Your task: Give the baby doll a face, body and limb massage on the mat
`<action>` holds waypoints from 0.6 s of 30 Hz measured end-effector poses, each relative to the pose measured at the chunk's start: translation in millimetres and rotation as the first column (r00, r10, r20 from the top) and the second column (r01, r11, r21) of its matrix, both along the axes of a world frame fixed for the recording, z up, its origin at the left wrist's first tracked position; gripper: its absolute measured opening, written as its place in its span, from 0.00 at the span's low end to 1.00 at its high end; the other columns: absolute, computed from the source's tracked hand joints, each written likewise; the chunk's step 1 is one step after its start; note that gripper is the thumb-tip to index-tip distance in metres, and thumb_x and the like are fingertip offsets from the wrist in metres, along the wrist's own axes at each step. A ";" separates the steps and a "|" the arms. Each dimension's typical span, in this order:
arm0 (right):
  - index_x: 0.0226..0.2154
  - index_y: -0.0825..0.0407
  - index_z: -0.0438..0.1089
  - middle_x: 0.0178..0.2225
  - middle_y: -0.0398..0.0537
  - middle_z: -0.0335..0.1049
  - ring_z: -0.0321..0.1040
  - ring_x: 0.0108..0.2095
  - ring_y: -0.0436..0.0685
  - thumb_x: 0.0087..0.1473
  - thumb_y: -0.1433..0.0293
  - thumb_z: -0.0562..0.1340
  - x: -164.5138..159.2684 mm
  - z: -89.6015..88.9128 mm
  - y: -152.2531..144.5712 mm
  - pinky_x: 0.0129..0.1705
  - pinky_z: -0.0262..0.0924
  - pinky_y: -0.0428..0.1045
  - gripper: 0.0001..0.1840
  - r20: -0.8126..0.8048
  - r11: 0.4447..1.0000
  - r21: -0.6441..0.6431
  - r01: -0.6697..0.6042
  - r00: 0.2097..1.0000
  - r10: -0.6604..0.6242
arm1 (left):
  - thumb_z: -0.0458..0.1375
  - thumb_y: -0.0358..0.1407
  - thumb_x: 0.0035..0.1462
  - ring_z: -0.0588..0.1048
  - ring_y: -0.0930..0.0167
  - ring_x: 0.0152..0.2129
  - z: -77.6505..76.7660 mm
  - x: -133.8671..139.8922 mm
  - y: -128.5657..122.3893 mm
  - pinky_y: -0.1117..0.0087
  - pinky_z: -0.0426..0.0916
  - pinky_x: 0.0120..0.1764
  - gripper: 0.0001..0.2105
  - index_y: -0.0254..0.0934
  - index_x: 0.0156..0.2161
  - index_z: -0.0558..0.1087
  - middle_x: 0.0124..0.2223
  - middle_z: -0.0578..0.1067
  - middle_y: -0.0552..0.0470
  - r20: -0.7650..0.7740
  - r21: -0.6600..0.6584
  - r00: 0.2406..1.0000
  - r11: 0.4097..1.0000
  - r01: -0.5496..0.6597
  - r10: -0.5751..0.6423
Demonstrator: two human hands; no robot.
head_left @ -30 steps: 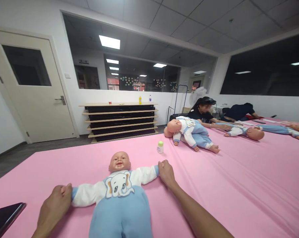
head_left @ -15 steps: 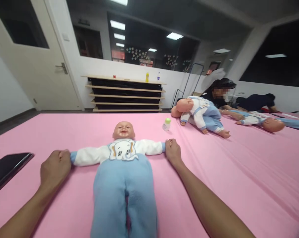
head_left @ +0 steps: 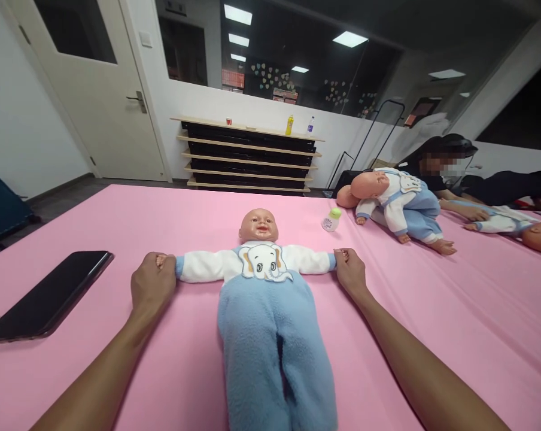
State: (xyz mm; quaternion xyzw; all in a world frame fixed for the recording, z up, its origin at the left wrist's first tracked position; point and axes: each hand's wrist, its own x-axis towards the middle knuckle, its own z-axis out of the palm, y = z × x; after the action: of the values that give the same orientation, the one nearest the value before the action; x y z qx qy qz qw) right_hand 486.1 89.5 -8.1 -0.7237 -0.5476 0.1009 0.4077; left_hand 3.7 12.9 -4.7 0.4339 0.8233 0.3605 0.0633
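Note:
A baby doll (head_left: 270, 299) lies on its back on the pink sheet, head away from me, in a white top with an elephant face and light blue fleece trousers. Its arms are stretched straight out to both sides. My left hand (head_left: 152, 281) is closed around the doll's hand on the left side. On the other side, my right hand (head_left: 351, 272) grips the doll's other hand at the blue cuff. Both of my hands rest low, close to the sheet. The lower ends of the doll's legs fall outside the view.
A black phone (head_left: 50, 296) lies on the pink sheet (head_left: 176, 371) at left. A small green-capped bottle (head_left: 331, 220) stands beyond the doll's right-side arm. More dolls (head_left: 398, 200) lie piled at right, near a person (head_left: 447, 158) reaching toward another doll (head_left: 508, 222). Shelves (head_left: 252, 152) stand behind.
My view has turned slightly left and down, so everything appears shifted right. Both hands keep their hold on the doll's hands, and its arms stay outstretched.

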 end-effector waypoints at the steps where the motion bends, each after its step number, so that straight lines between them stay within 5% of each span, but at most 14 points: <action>1: 0.41 0.52 0.69 0.36 0.50 0.73 0.67 0.36 0.57 0.56 0.53 0.53 -0.1 -0.3 0.2 0.38 0.57 0.49 0.22 -0.008 1.000 0.003 0.001 1.000 -0.001 | 0.48 0.48 0.57 0.71 0.62 0.31 0.0 -0.5 0.0 0.65 0.63 0.33 0.16 0.40 0.39 0.71 0.35 0.75 0.48 -0.001 -0.006 1.000 1.000 -0.004 0.004; 18: 0.39 0.53 0.69 0.35 0.52 0.73 0.68 0.34 0.58 0.55 0.54 0.52 -1.9 3.4 -2.6 0.36 0.58 0.49 0.23 -0.068 1.000 0.022 -0.013 0.998 0.014 | 0.47 0.48 0.57 0.72 0.59 0.35 3.0 1.7 0.2 0.64 0.64 0.36 0.19 0.36 0.42 0.71 0.38 0.75 0.41 -0.010 0.011 1.000 1.000 0.018 -0.018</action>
State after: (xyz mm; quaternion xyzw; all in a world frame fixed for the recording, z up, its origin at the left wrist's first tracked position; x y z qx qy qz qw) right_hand 484.2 87.0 -4.7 -0.7118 -0.5391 0.1225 0.4332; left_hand 5.3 13.1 -1.7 0.4436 0.8175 0.3623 0.0600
